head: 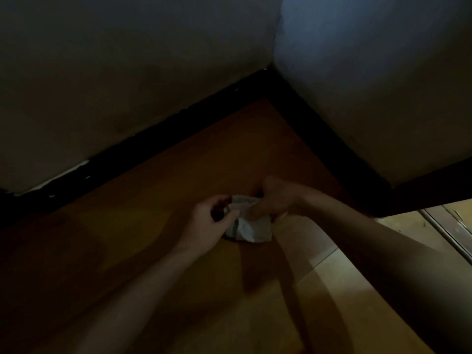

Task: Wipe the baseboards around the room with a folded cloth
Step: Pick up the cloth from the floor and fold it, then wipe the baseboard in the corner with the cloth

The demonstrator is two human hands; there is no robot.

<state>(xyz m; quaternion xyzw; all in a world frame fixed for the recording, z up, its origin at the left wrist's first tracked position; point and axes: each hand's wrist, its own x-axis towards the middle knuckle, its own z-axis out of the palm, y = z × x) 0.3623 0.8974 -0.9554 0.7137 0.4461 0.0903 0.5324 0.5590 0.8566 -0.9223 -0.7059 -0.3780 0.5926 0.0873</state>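
Note:
A small white cloth (249, 226) hangs crumpled between both hands above the brown floor. My left hand (209, 223) pinches its left edge with thumb and fingers. My right hand (274, 198) grips its upper right part, fingers curled over it. A dark baseboard (158, 146) runs along the left wall into the corner, and another stretch of baseboard (332, 141) follows the right wall toward me. Both hands are well clear of the baseboards, in front of the corner.
Two pale walls meet at a corner (268, 67). A chipped white patch (63, 175) shows above the left baseboard. At the right, a metal door track (449, 236) crosses lighter floor tiles (357, 290). The scene is dim.

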